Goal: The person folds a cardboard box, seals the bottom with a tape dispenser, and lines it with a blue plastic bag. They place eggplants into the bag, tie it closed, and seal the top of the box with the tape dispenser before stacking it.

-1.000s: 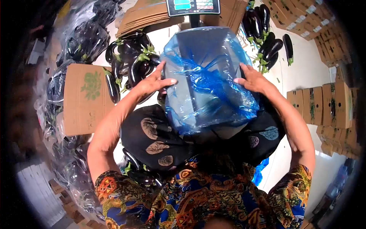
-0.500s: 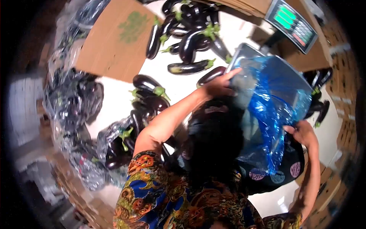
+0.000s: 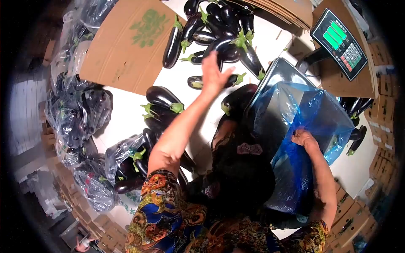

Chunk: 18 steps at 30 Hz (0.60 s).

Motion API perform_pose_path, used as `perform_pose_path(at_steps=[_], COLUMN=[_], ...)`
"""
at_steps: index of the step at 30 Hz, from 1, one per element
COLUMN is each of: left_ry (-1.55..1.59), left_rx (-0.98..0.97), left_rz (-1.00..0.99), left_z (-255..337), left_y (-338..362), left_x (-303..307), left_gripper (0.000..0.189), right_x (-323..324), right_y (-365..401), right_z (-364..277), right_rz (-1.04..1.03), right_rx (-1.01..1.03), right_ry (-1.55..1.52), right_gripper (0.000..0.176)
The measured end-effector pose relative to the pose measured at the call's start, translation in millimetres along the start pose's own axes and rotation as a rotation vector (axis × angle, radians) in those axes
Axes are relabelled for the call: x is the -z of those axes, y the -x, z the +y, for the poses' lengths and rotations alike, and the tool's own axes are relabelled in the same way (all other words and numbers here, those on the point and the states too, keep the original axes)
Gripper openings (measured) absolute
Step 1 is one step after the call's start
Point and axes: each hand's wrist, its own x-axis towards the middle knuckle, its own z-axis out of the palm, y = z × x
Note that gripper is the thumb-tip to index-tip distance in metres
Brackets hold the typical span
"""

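Observation:
My left hand (image 3: 214,76) is reached out over the loose eggplants, fingers stretched and holding nothing. Beneath it lies a single eggplant (image 3: 195,82), partly covered by the hand. Just beyond the fingers is a heap of dark, glossy eggplants (image 3: 216,21) with green caps. My right hand (image 3: 304,138) is closed on a blue plastic bag (image 3: 291,168). That bag is spread over the metal tray of a scale (image 3: 282,69) and hangs down toward my lap. Another eggplant (image 3: 238,99) lies against the tray's left edge.
The scale's lit green display (image 3: 335,36) stands at the upper right. A flattened cardboard sheet (image 3: 122,55) covers the upper left of the white surface. Clear bags of eggplants (image 3: 80,122) line the left side. Stacked cartons (image 3: 382,130) stand at the far right.
My left hand has let go of the bag's edge and moved up and left over the eggplants. My right hand has shifted left and upward, and the bag is spread wider.

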Motion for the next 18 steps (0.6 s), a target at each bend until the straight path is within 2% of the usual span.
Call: perform_pose_path(at_steps=[1,3,5,6,7,9,10,11,13,14,17,18], left_ry=[-0.196,-0.407,-0.373,-0.361,-0.359,-0.119,0.445,0.661,1.131,1.193,1.449,1.516], left_rx=[-0.023,0.077,0.322,0.395,0.398,0.303,0.482,0.665,0.832,0.869,0.808,0.814], left_rz=[-0.013,-0.022,-0.21,-0.206,-0.18,-0.248,-0.291,-0.376,-0.43,-0.431,-0.474,-0.503], left_z=[-19.4,-37.0,-52.9,-55.6,-45.3,-93.5,-70.8,-58.7,-50.6,-39.8,-10.1,-7.7], left_y=[-15.2,-30.6,-41.9,-45.9,-47.6,-53.1,-46.6,-42.9,-30.4,-22.6,-6.9,-2.4], left_x=[0.2,-7.1,-19.4,-25.4,-20.4,-19.2,0.7,17.3,36.6,51.5,72.6,72.7], left_gripper=[0.09,0.104,0.104,0.106,0.098,0.08,0.067,0.058,0.05,0.047,0.054,0.064], right_x=[3.8,9.5,18.4,20.9,22.3,22.7,20.0,19.9,24.7,31.0,67.7,83.8], right_y=[-0.6,-0.9,1.8,8.7,14.3,15.1,14.8,19.3,35.6,45.6,88.8,106.6], right_z=[-1.4,-2.8,-10.9,-14.3,-16.0,-18.7,-17.8,-19.2,-24.0,-28.6,-46.9,-53.1], right_rz=[-0.043,-0.132,-0.218,-0.174,-0.149,-0.124,-0.113,-0.095,-0.063,-0.041,0.05,0.081], right_rx=[-0.038,-0.117,-0.192,-0.177,-0.173,-0.14,-0.123,-0.102,-0.069,-0.041,0.111,0.167], right_ry=[-0.053,-0.156,-0.261,-0.374,-0.392,-0.271,-0.184,-0.099,0.041,0.11,0.176,0.169], right_gripper=[0.053,0.049,0.045,0.043,0.041,0.039,0.038,0.037,0.034,0.033,0.033,0.034])
